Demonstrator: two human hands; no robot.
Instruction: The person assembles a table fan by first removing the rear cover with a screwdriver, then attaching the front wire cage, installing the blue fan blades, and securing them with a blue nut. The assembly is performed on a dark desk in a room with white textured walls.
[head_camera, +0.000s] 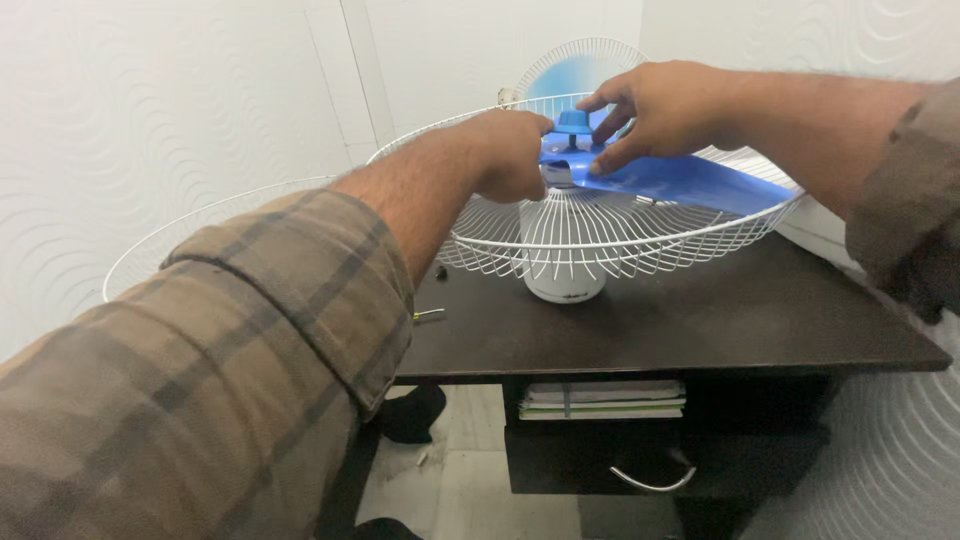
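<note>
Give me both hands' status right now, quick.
Left hand: closed, gripping the blue fan blade at its hub.
Right hand: fingers pinching the blue cap on top of the hub.

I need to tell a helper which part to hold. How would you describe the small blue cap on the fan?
On the dark desk stands a white fan motor ringed by a white wire guard. At its centre, above the blue blade, sits the blue cap, between the left hand and right hand: small, round, knob-like.
</note>
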